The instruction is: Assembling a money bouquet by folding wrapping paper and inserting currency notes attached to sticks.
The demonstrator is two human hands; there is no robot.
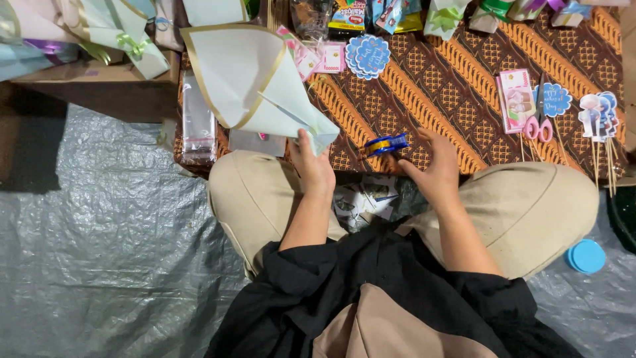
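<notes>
A brown patterned cloth point(464, 86) covers the low table; over its left end the left hand point(311, 166) pinches the narrow tip of a pale gold-edged paper cone point(245, 79). The right hand point(434, 169) rests open-fingered on the cloth, holding nothing, just beside a small blue tape dispenser point(385, 144); pink scissors point(540, 122) lie well apart to the right.

You are sitting on a floor covered with crinkled grey plastic sheeting point(99, 232), which glints dully under soft indoor light. Ahead of you stands a low surface point(450, 86) draped in brown patterned cloth with orange diagonal bands. Deep shadow lies beneath its left edge.
</notes>
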